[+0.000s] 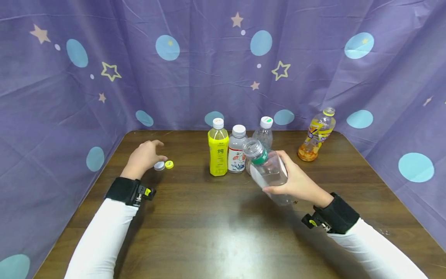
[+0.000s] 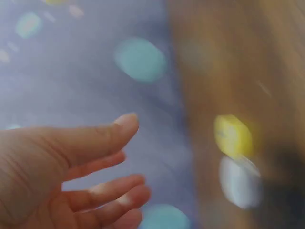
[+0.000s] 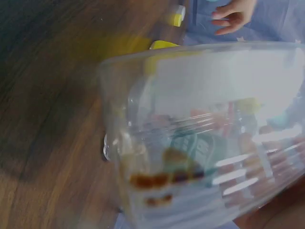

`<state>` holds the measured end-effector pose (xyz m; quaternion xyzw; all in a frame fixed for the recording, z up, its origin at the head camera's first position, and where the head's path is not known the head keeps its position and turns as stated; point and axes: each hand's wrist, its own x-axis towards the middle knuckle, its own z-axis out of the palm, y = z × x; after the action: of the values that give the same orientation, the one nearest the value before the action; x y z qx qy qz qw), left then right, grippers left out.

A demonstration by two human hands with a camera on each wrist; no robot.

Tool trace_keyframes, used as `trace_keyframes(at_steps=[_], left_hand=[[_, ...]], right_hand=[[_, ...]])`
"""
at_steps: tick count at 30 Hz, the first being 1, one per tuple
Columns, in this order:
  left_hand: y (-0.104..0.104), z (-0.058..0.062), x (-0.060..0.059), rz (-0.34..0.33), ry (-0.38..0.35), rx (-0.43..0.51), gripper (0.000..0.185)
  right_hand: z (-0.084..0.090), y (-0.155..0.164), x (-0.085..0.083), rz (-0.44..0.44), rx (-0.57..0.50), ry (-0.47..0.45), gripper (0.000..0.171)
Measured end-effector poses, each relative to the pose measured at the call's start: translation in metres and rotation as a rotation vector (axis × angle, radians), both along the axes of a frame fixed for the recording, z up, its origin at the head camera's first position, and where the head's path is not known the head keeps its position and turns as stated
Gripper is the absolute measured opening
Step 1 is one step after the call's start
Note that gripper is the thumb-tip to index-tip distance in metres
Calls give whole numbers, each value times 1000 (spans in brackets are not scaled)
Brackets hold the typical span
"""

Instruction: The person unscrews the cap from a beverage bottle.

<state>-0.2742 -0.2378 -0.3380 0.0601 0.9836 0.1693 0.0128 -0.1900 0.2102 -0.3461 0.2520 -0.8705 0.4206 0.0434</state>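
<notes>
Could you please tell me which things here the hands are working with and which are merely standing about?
In hand:
right hand grips the uncapped clear bottle
left hand rests by the grey cap and yellow cap

Standing about:
yellow bottle
white-labelled bottle
orange drink bottle

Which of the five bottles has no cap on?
The clear bottle gripped in the right hand, tilted with an open mouth and green neck ring. The four standing bottles are capped.
</notes>
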Motion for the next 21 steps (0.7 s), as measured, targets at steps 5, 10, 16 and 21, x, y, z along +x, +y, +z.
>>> trace_keyframes(at_steps=[5,10,16,21], left_hand=[[34,21,25,-257,1,148,42],[50,22,37,-350,-34,141,35],[56,17,40,-360,-24,114,32],[60,9,40,-377,-38,94,32]], right_hand=[[10,17,4,-90,-159,47,89],[33,37,-3,-89,-665,140,83],[54,49,-42,-264,-749,271,79],[50,45,-83,-394,-541,118,88]])
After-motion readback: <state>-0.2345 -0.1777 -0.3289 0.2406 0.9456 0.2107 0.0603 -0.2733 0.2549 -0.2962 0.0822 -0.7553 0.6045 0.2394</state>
